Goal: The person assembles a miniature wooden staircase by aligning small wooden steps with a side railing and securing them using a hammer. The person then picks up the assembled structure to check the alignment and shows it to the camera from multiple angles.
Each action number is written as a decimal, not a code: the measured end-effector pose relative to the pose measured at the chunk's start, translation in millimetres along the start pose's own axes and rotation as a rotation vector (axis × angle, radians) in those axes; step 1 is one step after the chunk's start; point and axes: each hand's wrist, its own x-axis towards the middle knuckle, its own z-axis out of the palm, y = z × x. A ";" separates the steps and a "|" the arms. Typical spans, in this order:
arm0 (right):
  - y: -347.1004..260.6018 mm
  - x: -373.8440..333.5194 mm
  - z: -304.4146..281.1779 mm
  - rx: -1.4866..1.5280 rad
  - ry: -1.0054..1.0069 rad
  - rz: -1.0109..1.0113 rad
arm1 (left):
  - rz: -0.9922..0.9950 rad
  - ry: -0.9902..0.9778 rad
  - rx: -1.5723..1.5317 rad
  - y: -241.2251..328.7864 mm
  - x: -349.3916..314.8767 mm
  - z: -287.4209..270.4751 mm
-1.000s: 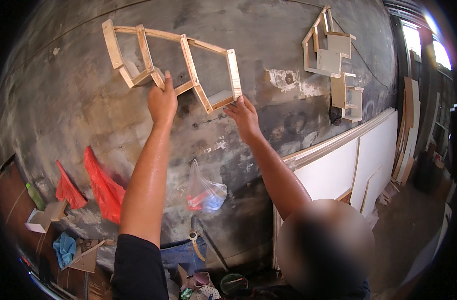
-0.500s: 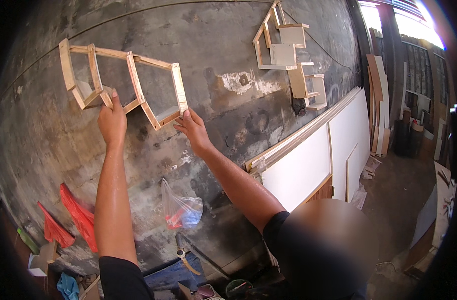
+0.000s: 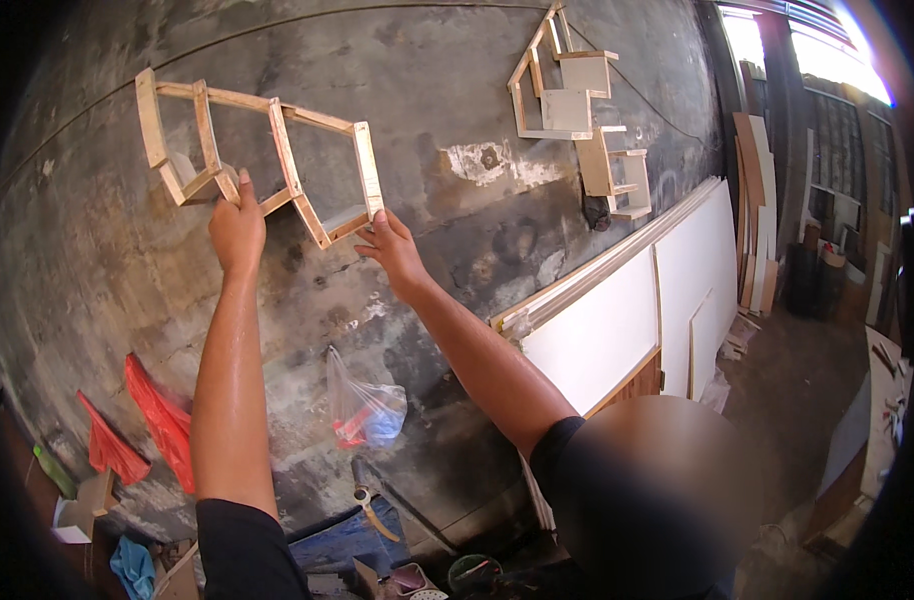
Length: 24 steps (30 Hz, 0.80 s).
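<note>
A stepped wall shelf [image 3: 282, 150] of pale wood strips, with several open bays, is held up against the dark grey wall at upper left. My left hand [image 3: 239, 228] is closed around its lower edge near the middle, thumb pointing up over the wood. At the shelf's lower right corner, my right hand [image 3: 392, 250] grips the end piece between thumb and fingers, the other fingers slightly spread. Both arms are raised and stretched out. Whether the shelf touches the wall cannot be made out.
Another stepped shelf [image 3: 567, 108] hangs on the wall at upper right. White boards [image 3: 602, 325] lean below it. Lower down hang a clear plastic bag [image 3: 367, 410] and red bags [image 3: 159, 420]. A hammer-like tool [image 3: 367, 500] is near the wall's foot; a blurred patch covers the lower right.
The shelf and both hands have shifted slightly right and a little up in the picture. My grip on the shelf looks the same.
</note>
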 end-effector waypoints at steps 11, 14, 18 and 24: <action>-31.5 -33.3 -15.7 0.104 0.130 -0.046 | -0.017 -0.023 -0.305 3.1 -12.5 -18.4; -47.0 -39.0 -20.2 0.174 0.164 0.033 | -0.106 -0.216 -0.704 19.3 -23.0 -30.7; -67.4 -58.5 -30.7 0.340 0.011 0.141 | -0.083 -0.366 -0.987 9.8 -25.9 -18.7; -84.5 -66.5 -34.9 0.176 -0.176 0.162 | -0.217 -0.571 -1.108 -22.0 -14.5 -0.8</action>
